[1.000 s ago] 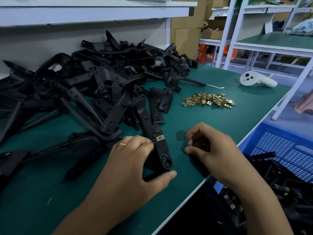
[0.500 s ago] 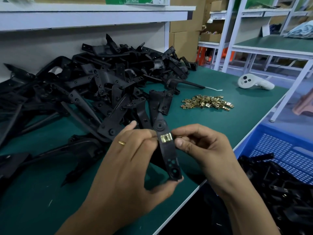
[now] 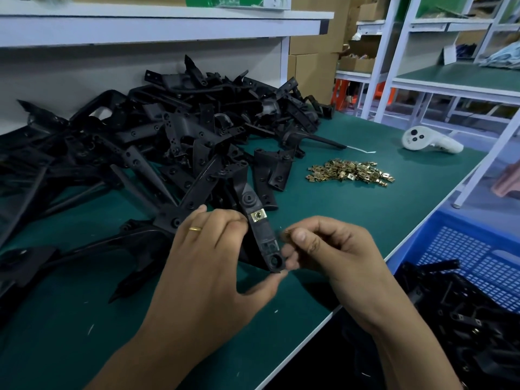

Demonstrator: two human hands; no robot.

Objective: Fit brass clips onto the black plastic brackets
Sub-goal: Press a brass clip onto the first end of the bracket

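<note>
Green matting covers the workbench (image 3: pixel 323 226), which has a pale edge strip along its right side and small light flecks scattered near the front. A white wall panel rises behind the bench under a white shelf (image 3: pixel 157 23). Against that panel lies a large heap of black plastic brackets (image 3: pixel 157 142), tangled and overlapping, spreading from the left edge towards the middle. Well to the right of the heap sits a small pile of brass clips (image 3: pixel 350 170) on the bare mat, and beyond it a white handheld controller (image 3: pixel 427 139) lies on its side.

The left hand (image 3: pixel 208 266), with a gold ring (image 3: pixel 195 228) on one finger, grips a single black bracket (image 3: pixel 264 237) above the mat near the front of the bench, fingers curled over its left edge and thumb under its lower end. One brass clip (image 3: pixel 259 215) is already seated on the bracket's upper part. The right hand (image 3: pixel 334 249) is just beside the bracket's lower end, its thumb and forefinger pinched together on a small brass piece (image 3: pixel 287 233) that is mostly hidden.

Off the bench's right edge stands a blue perforated plastic crate (image 3: pixel 461 249) holding more black brackets, some with clips. Cardboard boxes (image 3: pixel 312 63) are stacked behind the bench, and white-framed racks with green-topped shelves (image 3: pixel 455 77) fill the room to the right.
</note>
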